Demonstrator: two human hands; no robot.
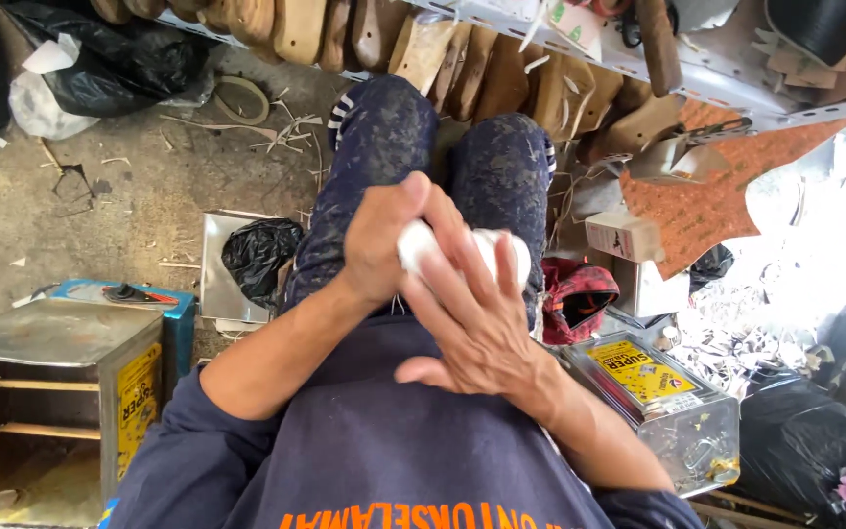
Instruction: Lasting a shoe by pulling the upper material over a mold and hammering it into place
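Observation:
Both my hands meet over my lap, above my dark patterned trousers (384, 137). My left hand (379, 240) curls around the left end of a small white object (462, 247). My right hand (472, 313) lies across the front of it with fingers spread over its surface. Most of the white object is hidden by my fingers, so its shape is unclear. My navy sleeves and shirt (374, 460) fill the bottom of the view.
A square metal tin (51, 392) with a yellow label stands at lower left. Another yellow-topped tin (668, 411) sits at right. Wooden shoe lasts (296, 29) line a rack (717, 83) above. Black plastic bags (261, 255) and orange leather (707, 201) lie around.

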